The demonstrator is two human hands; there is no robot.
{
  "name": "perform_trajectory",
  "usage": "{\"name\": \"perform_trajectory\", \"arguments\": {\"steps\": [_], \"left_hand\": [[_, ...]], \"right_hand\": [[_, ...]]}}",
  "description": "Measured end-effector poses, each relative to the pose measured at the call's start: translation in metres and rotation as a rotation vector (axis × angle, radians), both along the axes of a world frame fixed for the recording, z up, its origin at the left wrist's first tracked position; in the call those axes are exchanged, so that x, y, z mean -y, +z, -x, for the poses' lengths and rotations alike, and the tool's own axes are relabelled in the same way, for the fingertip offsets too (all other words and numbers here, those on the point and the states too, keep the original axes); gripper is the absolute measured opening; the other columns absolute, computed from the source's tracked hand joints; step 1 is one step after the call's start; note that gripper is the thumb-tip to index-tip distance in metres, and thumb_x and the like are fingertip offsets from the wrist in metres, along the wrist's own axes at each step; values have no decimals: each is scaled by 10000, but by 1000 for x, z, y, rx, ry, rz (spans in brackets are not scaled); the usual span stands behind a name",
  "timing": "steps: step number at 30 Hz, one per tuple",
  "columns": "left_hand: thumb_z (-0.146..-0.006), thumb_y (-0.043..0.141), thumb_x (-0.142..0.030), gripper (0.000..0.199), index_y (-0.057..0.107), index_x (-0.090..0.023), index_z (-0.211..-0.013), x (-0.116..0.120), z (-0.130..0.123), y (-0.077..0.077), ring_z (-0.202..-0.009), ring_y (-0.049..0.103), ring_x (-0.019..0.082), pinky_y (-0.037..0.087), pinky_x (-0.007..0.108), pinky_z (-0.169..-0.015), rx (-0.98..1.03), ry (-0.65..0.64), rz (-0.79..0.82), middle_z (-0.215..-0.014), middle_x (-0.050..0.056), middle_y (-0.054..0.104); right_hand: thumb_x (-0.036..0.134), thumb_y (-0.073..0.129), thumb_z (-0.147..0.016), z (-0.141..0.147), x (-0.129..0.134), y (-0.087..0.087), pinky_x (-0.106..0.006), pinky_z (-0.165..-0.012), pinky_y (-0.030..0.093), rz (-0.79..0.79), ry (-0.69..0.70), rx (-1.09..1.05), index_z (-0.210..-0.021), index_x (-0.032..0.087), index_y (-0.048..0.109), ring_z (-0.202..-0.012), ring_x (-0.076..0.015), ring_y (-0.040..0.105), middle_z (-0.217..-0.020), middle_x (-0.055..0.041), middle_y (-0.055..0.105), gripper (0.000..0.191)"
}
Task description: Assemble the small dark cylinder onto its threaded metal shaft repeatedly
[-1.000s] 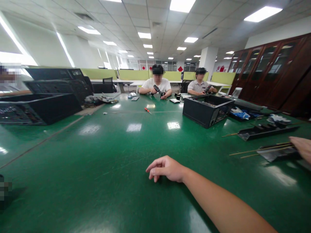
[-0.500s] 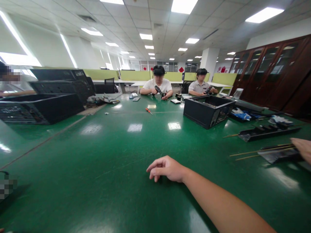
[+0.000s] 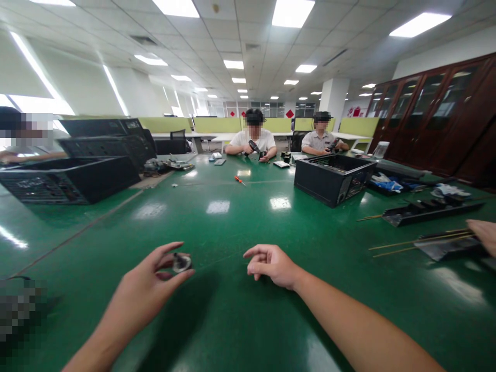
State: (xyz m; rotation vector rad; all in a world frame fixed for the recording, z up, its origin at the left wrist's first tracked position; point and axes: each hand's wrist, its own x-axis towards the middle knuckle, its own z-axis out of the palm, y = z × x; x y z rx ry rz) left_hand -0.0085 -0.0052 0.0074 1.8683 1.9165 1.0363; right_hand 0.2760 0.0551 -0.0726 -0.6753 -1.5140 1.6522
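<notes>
My left hand (image 3: 155, 279) is raised above the green table (image 3: 217, 227), its fingers and thumb curved around a small round grey and black part (image 3: 181, 262). The part's finer detail is too small to tell. To the right of it, my right hand (image 3: 271, 266) hovers low over the table with loosely bent fingers and nothing visible in it. A wide gap separates the two hands.
An orange screwdriver (image 3: 239, 180) lies farther back. Black computer cases stand at the left (image 3: 89, 181) and right (image 3: 329, 181). Metal rails with yellow rods (image 3: 430, 212) lie at the right, beside another person's hand (image 3: 484, 235). Two people sit across the table.
My left hand has come into view from below, holding the small round part. My right hand has shifted slightly right. The view has tilted a little.
</notes>
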Motion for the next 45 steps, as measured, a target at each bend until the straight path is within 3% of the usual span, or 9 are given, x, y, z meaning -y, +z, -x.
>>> {"name": "perform_trajectory", "arguments": {"steps": [4,8,13,17,23,39,45], "left_hand": [[-707,716,-362,345,676,-215,-1017,-33,-71,-20,-807,690,221,556,317,-744,-58,-279,-36,-949,45,737],[-724,698,-240,261,707,-241,-984,-44,-102,-46,-920,671,230,525,339,-831,-112,-359,-53,-983,40,728],[-772,669,-185,269,687,-261,-1029,-48,-96,-59,-932,647,185,498,314,-861,-43,-478,-82,-987,10,699],[-741,705,-174,403,644,-260,-1130,-50,-90,-62,-905,644,177,497,299,-823,47,-405,-110,-1027,9,699],[-757,670,-167,195,670,-243,-937,-48,-91,-68,-834,632,164,478,278,-756,75,-471,-77,-911,-10,689],[-733,707,-197,219,696,-250,-946,-47,-93,-67,-843,649,171,498,273,-732,110,-479,-73,-920,-1,708],[-734,696,-207,204,702,-238,-935,-46,-94,-65,-846,652,181,506,287,-745,119,-484,-100,-919,17,713]], "right_hand": [[116,670,-667,-7,-7,-5,-226,-585,409,-196,-216,29,-1039,188,522,-608,-84,523,-873,-1,633,407],[13,569,-615,-12,-8,-8,-226,-616,420,-400,-262,216,-1095,223,471,-691,-101,558,-1019,-19,609,533],[0,558,-627,-10,-2,-7,-237,-669,450,-490,-307,391,-1092,223,489,-717,-116,569,-985,-8,620,520],[77,640,-665,-9,1,-3,-241,-646,434,-495,-335,489,-1002,211,539,-683,-127,557,-794,27,588,376],[132,705,-666,-8,3,0,-241,-660,439,-518,-344,479,-963,209,572,-723,-138,564,-841,15,617,334],[185,709,-739,-9,6,5,-262,-665,430,-528,-384,501,-829,187,716,-712,-158,602,-772,-17,685,90],[253,679,-819,-10,5,5,-275,-675,428,-519,-365,532,-835,194,762,-721,-165,631,-774,-35,711,103]]}}
